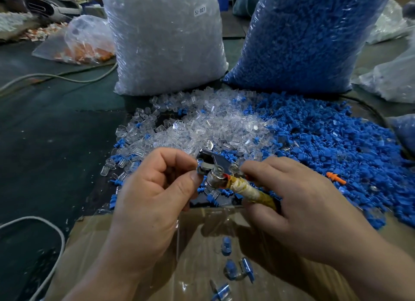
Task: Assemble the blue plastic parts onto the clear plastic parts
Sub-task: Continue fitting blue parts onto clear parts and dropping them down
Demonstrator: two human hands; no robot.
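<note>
Parts cover dark mat before sacks.

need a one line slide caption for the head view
Left hand and right hand hold a metal tool over heaps of clear parts and blue parts, above a cardboard box.

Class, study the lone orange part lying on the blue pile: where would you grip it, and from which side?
Probably pinch the orange part from above, across its middle. It lies flat on top of the blue pile, long axis roughly left to right, so its two long sides are exposed.
</note>
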